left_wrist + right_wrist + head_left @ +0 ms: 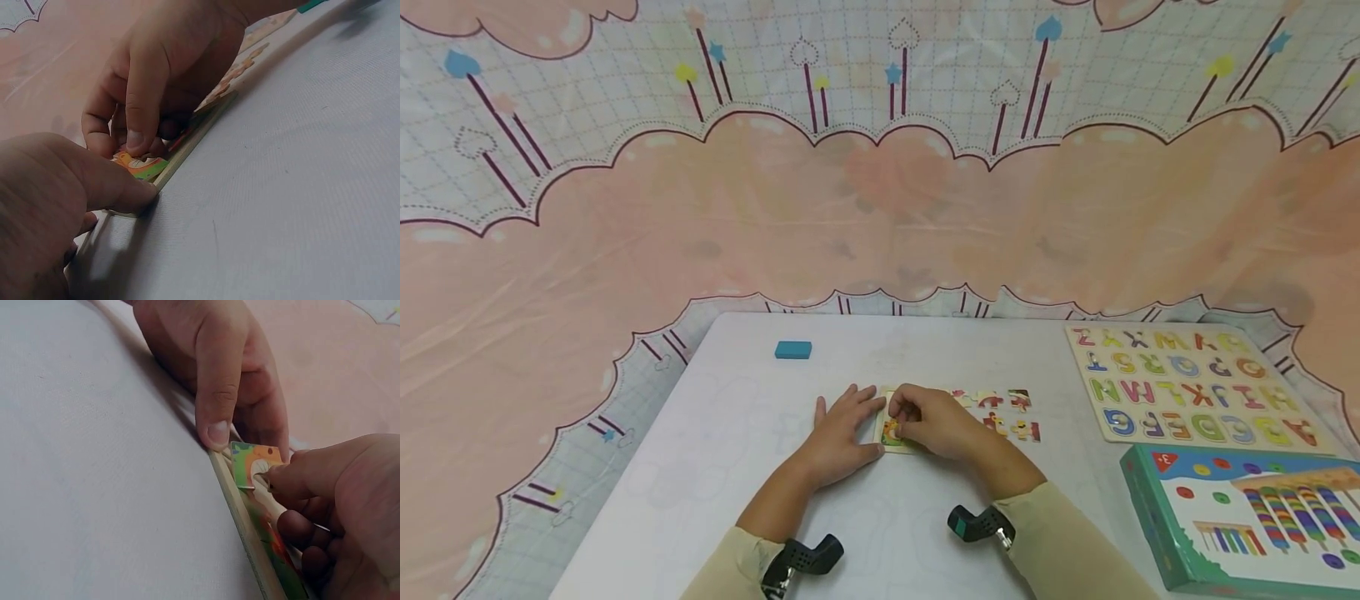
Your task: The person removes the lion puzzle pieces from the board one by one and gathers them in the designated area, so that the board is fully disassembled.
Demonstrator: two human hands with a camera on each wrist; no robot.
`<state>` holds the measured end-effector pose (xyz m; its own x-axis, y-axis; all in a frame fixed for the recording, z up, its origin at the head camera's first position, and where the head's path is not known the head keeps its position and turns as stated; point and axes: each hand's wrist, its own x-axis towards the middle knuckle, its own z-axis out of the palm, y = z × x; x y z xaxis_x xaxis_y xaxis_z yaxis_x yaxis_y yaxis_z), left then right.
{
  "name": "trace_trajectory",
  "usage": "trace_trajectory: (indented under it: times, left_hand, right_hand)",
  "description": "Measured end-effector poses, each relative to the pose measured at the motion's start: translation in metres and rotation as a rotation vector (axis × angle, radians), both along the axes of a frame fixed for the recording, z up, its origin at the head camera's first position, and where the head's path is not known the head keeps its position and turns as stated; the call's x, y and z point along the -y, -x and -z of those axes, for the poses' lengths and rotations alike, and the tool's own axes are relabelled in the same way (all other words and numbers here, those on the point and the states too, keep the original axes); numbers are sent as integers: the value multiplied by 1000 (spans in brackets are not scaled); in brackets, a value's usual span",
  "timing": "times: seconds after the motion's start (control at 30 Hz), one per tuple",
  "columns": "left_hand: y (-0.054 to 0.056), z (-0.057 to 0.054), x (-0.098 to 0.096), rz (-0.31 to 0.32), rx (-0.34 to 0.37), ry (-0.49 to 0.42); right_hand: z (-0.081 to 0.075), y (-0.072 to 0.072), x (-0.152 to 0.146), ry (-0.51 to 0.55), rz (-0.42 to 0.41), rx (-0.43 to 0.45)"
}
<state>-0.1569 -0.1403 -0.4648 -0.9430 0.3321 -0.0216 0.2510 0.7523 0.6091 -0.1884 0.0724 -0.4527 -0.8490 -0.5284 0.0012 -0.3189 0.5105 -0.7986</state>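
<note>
My right hand [936,423] pinches a small puzzle piece [251,464], printed in orange, green and white, between thumb and fingertips. The piece sits tilted over the left end of a shallow wooden puzzle board [232,503]. More printed picture shows inside the board's frame, partly hidden under the right hand. My left hand [838,437] lies at the board's left end, fingers fairly straight, with the thumb pressing the near corner. Several loose puzzle pieces [990,400] lie in rows just right of the right hand.
A blue block [793,350] lies toward the back left of the white table [647,500]. At the right is a wooden alphabet board [1195,383] with colourful letters. In front of it stands a green-edged toy box [1247,521]. A patterned cloth hangs behind the table.
</note>
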Motion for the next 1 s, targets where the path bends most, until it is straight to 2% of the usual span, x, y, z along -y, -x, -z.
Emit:
trace_trajectory:
  times: [0.3,0.53,0.8,1.0]
  left_hand:
    - [-1,-2,-1,10,2,-16]
    - [0,-4,-1,7,17,-7]
    - [1,-2,-2,3,19,12]
    - [1,-4,-2,-8,33,34]
  right_hand:
    - [-5,0,-7,106,-23,27]
    - [-15,4,-18,176,-36,132]
    - [-17,7,-40,158,-30,140]
    - [-17,3,-58,131,19,135]
